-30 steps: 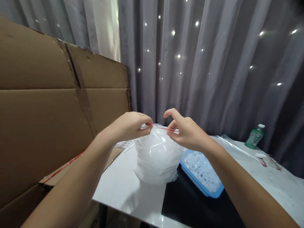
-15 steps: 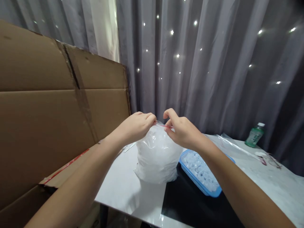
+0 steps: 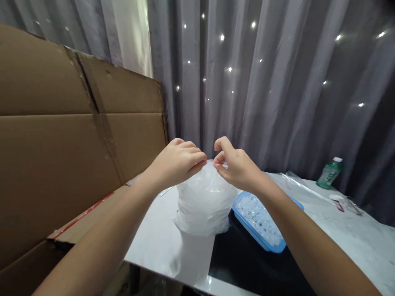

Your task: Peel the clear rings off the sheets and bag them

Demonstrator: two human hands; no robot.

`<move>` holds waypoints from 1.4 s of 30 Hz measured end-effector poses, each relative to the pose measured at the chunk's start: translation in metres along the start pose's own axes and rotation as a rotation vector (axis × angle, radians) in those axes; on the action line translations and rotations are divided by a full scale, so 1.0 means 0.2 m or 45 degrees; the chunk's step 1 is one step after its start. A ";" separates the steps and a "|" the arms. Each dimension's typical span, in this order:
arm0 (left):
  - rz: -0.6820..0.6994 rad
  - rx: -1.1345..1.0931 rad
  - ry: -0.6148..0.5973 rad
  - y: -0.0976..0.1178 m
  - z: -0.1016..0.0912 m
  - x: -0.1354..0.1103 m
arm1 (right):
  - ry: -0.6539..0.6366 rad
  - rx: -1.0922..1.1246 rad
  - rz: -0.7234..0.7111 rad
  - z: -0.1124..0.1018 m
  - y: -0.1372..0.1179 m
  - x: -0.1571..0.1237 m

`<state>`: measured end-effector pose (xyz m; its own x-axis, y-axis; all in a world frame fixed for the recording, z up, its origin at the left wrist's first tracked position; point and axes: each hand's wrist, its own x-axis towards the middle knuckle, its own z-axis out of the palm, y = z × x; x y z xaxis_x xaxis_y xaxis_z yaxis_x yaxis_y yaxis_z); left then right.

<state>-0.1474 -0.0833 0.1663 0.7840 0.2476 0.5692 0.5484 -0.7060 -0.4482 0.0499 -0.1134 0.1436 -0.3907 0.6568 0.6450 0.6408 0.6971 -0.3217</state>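
Observation:
A full, clear zip bag (image 3: 205, 205) packed with whitish contents stands upright on the table, and what fills it cannot be made out. My left hand (image 3: 180, 161) is closed, its thumb and fingers pinching the bag's top edge from the left. On the right of that edge, my right hand (image 3: 236, 168) pinches the reddish seal strip between thumb and fingers, with its index finger bent above. Only a small gap separates the two sets of fingertips. Part of the bag's upper edge is hidden behind the hands.
Beside the bag, a blue basket (image 3: 247, 220) holds small clear pieces, partly behind my right forearm. A black mat (image 3: 243, 263) covers part of the white table (image 3: 166, 246). A cardboard box (image 3: 61, 156) rises at left. A green bottle (image 3: 330, 173) and clear plastic sheeting (image 3: 308, 187) lie right.
My left hand has shifted right along the bag's top, closer to my right hand. Less of the red strip shows between them. The view has tipped slightly.

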 end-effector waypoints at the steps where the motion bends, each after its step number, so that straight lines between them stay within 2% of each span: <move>1: 0.008 0.023 -0.003 0.01 0.00 0.00 | 0.006 -0.005 -0.005 0.00 0.00 0.00; 17: 0.087 0.019 0.099 0.04 0.04 0.03 | 0.102 0.010 -0.038 0.02 0.01 -0.02; 24: 0.115 0.133 0.152 0.02 0.00 0.03 | -0.004 -0.020 -0.083 -0.01 -0.02 -0.03; 28: 0.181 0.114 0.108 -0.01 -0.02 0.01 | -0.048 -0.047 -0.125 -0.03 -0.01 -0.04; 32: 0.163 0.169 0.046 -0.07 -0.06 -0.03 | -0.094 -0.093 -0.155 -0.06 -0.01 -0.03; 37: 0.147 0.208 0.012 -0.12 -0.11 -0.08 | -0.205 -0.374 -0.167 -0.10 0.00 -0.04; 42: 0.115 0.273 0.012 -0.14 -0.14 -0.13 | -0.114 -0.742 -0.367 -0.12 0.05 -0.10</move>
<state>-0.1914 -0.0878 0.1835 0.8303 0.1832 0.5263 0.5264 -0.5678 -0.6329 0.0795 -0.1270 0.1437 -0.6375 0.5062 0.5809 0.7456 0.5952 0.2996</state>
